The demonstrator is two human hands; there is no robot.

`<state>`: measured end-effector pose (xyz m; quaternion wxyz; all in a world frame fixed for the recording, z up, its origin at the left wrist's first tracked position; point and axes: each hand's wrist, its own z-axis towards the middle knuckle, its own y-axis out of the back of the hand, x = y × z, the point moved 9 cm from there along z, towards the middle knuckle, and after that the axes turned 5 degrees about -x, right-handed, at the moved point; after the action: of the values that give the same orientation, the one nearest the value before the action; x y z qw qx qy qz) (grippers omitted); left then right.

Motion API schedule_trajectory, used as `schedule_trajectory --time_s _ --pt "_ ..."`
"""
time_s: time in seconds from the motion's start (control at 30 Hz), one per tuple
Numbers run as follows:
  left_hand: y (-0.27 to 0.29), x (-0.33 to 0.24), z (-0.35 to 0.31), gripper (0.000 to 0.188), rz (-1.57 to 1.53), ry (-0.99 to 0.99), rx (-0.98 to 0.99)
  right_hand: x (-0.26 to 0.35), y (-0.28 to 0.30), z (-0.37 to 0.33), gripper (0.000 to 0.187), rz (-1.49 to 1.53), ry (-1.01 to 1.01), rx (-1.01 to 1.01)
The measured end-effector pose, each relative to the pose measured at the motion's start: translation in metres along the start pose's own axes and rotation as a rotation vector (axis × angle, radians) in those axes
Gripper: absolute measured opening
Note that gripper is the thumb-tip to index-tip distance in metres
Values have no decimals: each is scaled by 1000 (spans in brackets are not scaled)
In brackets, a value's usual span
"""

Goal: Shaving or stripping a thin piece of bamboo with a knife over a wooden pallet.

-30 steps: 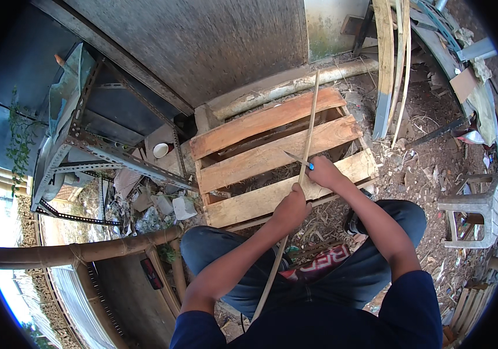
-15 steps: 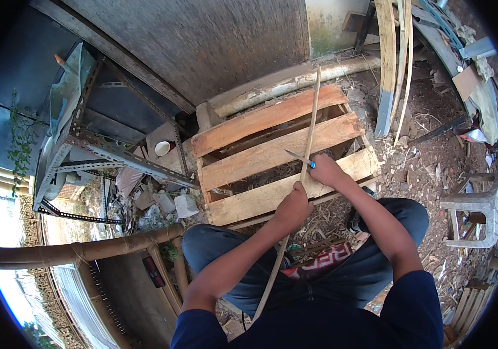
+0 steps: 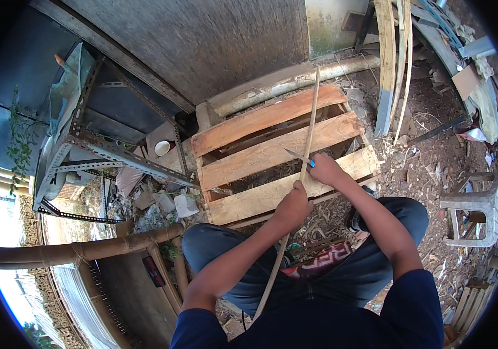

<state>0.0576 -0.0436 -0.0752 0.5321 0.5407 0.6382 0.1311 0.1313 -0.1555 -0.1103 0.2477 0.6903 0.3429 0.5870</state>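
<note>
A long, thin bamboo strip (image 3: 312,125) runs from my lap up across a slatted wooden pallet (image 3: 278,161). My left hand (image 3: 294,206) is closed around the strip near the pallet's front slat. Just above it, my right hand (image 3: 326,171) grips a knife (image 3: 297,156) with a blue handle. The blade lies across the strip and points to the upper left. My right fingers partly cover the handle.
To the left stand a perforated metal frame (image 3: 127,160) and a bamboo pole (image 3: 86,251). Several strips (image 3: 386,70) lean at the far right, and a worn plastic stool (image 3: 476,210) stands at the right. Debris (image 3: 162,203) lies beside the pallet.
</note>
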Motion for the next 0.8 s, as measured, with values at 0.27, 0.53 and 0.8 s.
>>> schedule_trajectory --time_s 0.27,0.53,0.8 --pt "2 -2 -1 43 -12 -3 -5 0 1 -1 31 -8 -10 8" --pt "1 -2 0 43 6 -30 -23 5 4 -2 29 -8 -21 17" --pt "1 -2 -1 42 0 -15 -15 2 3 -1 29 -13 -23 15"
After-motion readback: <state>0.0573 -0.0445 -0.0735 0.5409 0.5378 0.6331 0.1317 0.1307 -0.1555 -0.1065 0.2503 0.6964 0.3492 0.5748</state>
